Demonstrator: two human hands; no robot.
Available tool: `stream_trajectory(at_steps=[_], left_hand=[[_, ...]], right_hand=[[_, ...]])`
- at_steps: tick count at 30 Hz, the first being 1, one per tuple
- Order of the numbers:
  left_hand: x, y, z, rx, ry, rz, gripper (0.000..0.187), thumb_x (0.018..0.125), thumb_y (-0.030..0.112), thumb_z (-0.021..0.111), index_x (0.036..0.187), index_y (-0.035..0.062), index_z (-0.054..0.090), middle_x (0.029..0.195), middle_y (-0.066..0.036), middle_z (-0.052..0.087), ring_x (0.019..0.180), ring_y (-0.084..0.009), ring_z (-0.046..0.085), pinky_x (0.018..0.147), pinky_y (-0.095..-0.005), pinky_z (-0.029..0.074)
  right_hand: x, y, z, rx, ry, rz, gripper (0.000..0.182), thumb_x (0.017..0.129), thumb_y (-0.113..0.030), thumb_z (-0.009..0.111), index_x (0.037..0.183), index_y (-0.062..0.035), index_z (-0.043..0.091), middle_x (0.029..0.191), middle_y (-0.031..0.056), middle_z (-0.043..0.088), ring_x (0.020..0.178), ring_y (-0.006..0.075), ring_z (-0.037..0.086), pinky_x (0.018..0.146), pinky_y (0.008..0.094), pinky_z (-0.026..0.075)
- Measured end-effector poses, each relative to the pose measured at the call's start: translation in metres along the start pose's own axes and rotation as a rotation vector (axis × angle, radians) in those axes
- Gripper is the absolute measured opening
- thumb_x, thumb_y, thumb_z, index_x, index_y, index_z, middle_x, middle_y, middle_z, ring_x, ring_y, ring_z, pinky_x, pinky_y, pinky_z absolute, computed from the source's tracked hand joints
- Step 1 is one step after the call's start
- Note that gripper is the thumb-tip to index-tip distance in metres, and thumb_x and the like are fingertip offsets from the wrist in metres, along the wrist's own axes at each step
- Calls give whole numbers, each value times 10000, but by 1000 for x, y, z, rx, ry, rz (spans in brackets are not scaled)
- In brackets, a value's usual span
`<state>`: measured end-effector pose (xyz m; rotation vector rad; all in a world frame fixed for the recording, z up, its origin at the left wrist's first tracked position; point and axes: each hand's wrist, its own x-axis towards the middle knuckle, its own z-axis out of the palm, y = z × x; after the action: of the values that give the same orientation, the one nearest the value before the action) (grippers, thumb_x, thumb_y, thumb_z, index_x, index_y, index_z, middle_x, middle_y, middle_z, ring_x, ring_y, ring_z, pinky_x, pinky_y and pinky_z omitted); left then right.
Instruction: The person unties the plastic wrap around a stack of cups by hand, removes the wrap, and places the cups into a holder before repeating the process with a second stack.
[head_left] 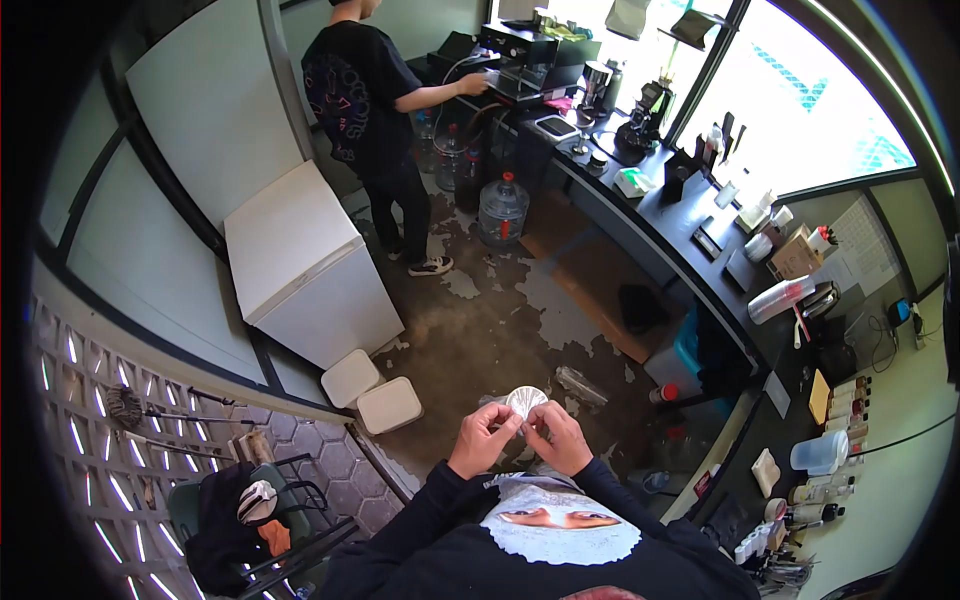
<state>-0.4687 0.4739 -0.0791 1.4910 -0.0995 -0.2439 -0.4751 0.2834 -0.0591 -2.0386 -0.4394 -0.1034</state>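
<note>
In front of my chest, a small round whitish thing with fine lines running out from its middle (527,401) is held between both hands; its exact kind does not show. My left hand (483,440) pinches its lower left edge with thumb and fingers. From the lower right, the fingertips of my right hand (557,436) close on it too. Some clear material shows by the left fingers. Beyond the hands, a crumpled clear plastic sleeve (581,386) lies on the floor.
A person (362,90) stands at the coffee machine (520,60) at the back. A long black counter (690,215) runs along the right with stacked cups (780,299) and bottles. On the left are a white chest freezer (300,260) and two white tubs (390,405). A water jug (503,211) stands on the floor.
</note>
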Motion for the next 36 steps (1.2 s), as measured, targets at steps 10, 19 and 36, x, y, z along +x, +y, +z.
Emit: stream_trajectory(at_steps=[10,19,36], left_hand=[[15,-83,11,224,-114,-1,146,918,126,673,882,3,605,784,-123,549,686,-260,586,640,-363,482],[34,-242,16,249,-163,-194,122,886,82,728,931,-9,660,881,-106,654,741,-206,679,681,-311,539],[40,-298,15,220,-5,-246,142,897,99,724,959,-12,661,894,-94,674,763,-199,707,696,-304,547]], right_hand=[[-82,110,21,59,-1,414,414,897,-138,726,1237,4,538,1149,166,584,942,279,625,846,366,522],[-156,248,83,115,-66,828,417,1013,-242,599,1333,3,491,1249,193,565,1093,301,635,974,387,506],[-148,267,98,187,-196,828,537,997,-187,625,1451,-11,396,1274,162,552,1146,271,581,996,384,477]])
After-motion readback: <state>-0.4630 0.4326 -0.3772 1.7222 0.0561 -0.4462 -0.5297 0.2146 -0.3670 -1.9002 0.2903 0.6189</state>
